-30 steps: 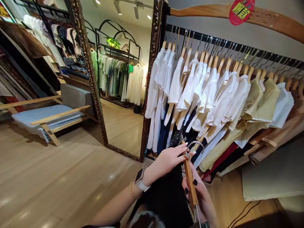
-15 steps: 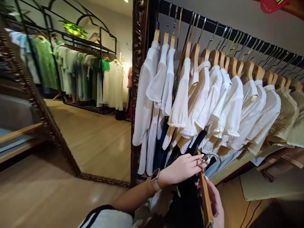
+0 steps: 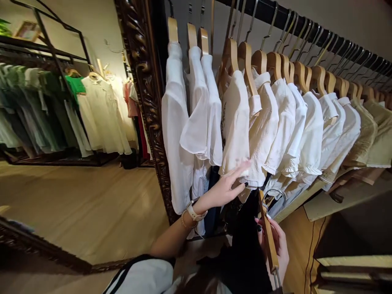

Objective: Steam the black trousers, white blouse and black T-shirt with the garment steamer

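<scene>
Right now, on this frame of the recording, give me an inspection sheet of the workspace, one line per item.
Surface: light wooden floor below the garments.
Job's things: white blouse hanging from the rail; wooden hanger with a metal ring, held beside a black garment.
Clutter: dark bin reflected in the mirror.
Hands: left hand open, fingers at the blouse hem; right hand gripping the hanger.
Cables: thin dark cable along the floor.
Surroundings: carved mirror frame, black clothes rail, and a reflected metal rack of green and white garments.
</scene>
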Demonstrator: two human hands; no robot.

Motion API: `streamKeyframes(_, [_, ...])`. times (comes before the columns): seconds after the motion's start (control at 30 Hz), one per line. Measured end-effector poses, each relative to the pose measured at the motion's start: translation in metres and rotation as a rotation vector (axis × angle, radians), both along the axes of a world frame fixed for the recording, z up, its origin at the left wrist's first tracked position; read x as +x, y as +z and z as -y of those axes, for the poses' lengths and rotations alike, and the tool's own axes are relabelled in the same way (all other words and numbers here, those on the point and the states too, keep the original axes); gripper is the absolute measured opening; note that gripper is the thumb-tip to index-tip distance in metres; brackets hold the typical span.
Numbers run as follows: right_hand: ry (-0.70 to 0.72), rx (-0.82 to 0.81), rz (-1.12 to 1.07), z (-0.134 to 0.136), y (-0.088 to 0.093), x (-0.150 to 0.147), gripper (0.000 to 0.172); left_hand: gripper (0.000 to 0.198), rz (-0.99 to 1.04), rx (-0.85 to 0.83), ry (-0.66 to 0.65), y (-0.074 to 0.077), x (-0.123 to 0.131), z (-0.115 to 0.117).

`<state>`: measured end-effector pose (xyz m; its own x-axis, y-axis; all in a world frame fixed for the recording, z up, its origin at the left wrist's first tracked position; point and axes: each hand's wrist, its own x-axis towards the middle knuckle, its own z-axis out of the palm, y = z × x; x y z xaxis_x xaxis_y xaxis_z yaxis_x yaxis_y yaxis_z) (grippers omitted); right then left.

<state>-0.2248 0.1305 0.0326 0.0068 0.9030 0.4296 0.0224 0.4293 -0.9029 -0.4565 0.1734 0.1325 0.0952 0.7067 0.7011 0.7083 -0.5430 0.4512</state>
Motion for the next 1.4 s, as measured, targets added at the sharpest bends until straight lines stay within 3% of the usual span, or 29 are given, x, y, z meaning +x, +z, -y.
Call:
streamKeyframes(0.07, [0.002,0.013,-0.011,-0.001,0.001,-0.003,0.039,0.084,0.096,0.046,0.15,-0.007,-0.01,-0.007])
streamKeyframes(0.13, [-0.013,0.022,-0.011,-0.001,-0.002,-0.004,0.038,0.091,0.224,0.146,0.302,-0.015,-0.017,-0.009])
streamKeyframes(0.27, [-0.031,-0.008,0.049,0.001,-0.015,-0.003,0.038,0.068,0.389,0.418,0.501,-0.024,-0.014,-0.006])
streamKeyframes(0.37, [-0.008,-0.022,0.081,0.002,-0.023,-0.002,0.036,0.044,0.3,0.47,0.422,-0.024,0.004,-0.014])
streamKeyframes(0.47, [0.007,-0.025,0.076,0.004,-0.026,-0.002,0.033,0.044,0.216,0.236,0.282,-0.029,0.014,-0.037])
streamKeyframes(0.6, [0.018,-0.062,0.08,0.009,-0.022,-0.003,0.032,0.062,0.329,0.211,0.383,-0.04,-0.005,-0.059])
streamKeyframes(0.73, [0.024,-0.096,0.052,0.011,-0.015,-0.002,0.03,0.065,0.279,0.264,0.443,-0.045,-0.019,-0.054])
streamKeyframes(0.87, [0.021,-0.068,0.042,0.013,-0.011,-0.005,0.028,0.075,0.215,0.338,0.55,-0.035,0.007,-0.048])
streamKeyframes(0.93, [0.029,-0.059,0.026,0.015,-0.01,-0.007,0.028,0.079,0.103,0.28,0.554,-0.025,0.025,-0.051])
streamKeyframes(1.03, [0.064,-0.031,-0.004,0.018,-0.01,-0.008,0.029,0.057,0.005,0.14,0.544,-0.013,0.033,-0.064])
streamKeyframes(1.13, [0.023,0.023,0.012,0.02,-0.012,-0.003,0.029,0.023,0.249,0.159,0.62,-0.01,0.012,-0.078])
streamKeyframes(1.27, [-0.061,0.026,0.071,0.02,-0.015,0.008,0.03,0.029,0.653,0.239,0.603,-0.023,-0.021,-0.084])
streamKeyframes(1.4, [-0.069,0.022,0.07,0.019,-0.018,0.012,0.028,0.032,0.765,0.254,0.668,-0.038,-0.032,-0.083])
